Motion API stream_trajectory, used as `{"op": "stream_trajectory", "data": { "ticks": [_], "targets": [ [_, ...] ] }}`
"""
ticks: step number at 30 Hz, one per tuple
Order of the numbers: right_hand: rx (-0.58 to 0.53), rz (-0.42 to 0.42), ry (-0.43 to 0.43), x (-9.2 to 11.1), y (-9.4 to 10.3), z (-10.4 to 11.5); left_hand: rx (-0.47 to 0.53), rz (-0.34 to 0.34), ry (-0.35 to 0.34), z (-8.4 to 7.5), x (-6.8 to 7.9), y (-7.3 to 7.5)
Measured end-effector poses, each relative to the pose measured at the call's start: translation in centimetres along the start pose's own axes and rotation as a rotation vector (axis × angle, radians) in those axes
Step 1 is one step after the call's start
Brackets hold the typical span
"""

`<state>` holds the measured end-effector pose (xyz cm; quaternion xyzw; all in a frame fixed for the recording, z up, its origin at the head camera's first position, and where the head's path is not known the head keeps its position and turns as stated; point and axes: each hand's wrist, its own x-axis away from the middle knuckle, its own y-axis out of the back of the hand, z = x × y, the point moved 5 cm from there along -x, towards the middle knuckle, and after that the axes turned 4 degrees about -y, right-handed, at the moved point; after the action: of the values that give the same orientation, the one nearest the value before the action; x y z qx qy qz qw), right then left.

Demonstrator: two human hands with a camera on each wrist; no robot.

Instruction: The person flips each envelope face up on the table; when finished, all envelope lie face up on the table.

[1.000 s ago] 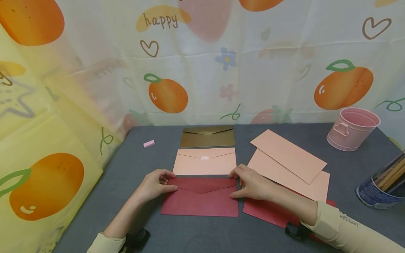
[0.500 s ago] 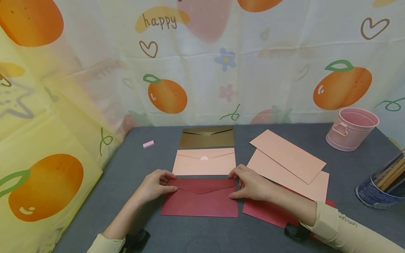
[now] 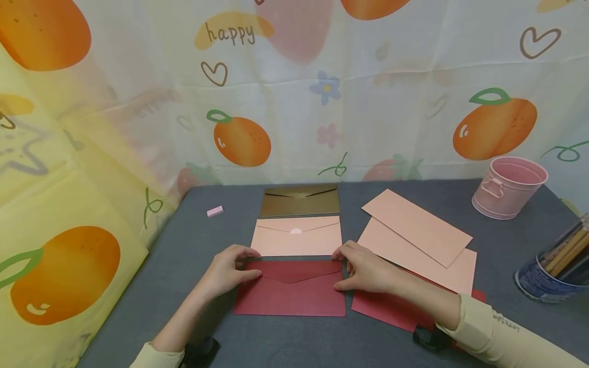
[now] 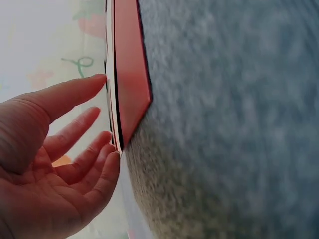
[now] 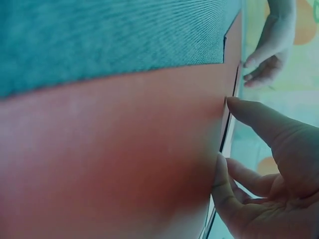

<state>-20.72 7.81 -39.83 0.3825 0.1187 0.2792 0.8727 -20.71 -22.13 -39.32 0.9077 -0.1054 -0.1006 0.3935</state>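
Note:
A red envelope (image 3: pixel 290 299), flap up top, lies flat on the dark table in the head view. My left hand (image 3: pixel 227 273) is at its upper left corner, thumb on the flap and fingertips near the top edge. At the upper right corner my right hand (image 3: pixel 368 268) touches the envelope with its thumb, fingers at the top edge. Both hands show thumb and fingers spread apart in the wrist views. Just beyond the red envelope is a peach envelope (image 3: pixel 294 243) with a round pale seal; a gold envelope (image 3: pixel 299 204) lies behind that.
Right of the row, two peach cards (image 3: pixel 409 220) overlap a red sheet (image 3: pixel 386 309), partly under my right forearm. Farther right stand a pink bucket (image 3: pixel 501 197) and a blue tin (image 3: pixel 536 281) of pencils. A small pink block (image 3: pixel 214 211) lies at back left.
My left hand has shifted slightly right over the red envelope's corner. My right hand and the envelopes stay in place; the head view tilts a little.

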Motion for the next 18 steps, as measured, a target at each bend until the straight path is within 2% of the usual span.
{"op": "stream_trajectory", "data": {
  "ticks": [4, 8, 13, 18],
  "targets": [
    [-0.017, 0.007, -0.003, 0.2, 0.2, -0.1, 0.009, -0.009, -0.044, -1.0, -0.2, -0.5],
    [-0.069, 0.008, -0.018, 0.5, 0.6, -0.3, 0.019, 0.021, -0.119, -2.1, -0.6, -1.3],
    [-0.101, -0.04, -0.037, 1.1, 1.4, -1.0, 0.08, 0.055, -0.235, -3.7, -1.3, -2.5],
    [-0.147, -0.097, -0.053, 1.9, 2.8, -2.1, 0.138, 0.062, -0.287, -5.2, -2.2, -3.8]
  ]
}}
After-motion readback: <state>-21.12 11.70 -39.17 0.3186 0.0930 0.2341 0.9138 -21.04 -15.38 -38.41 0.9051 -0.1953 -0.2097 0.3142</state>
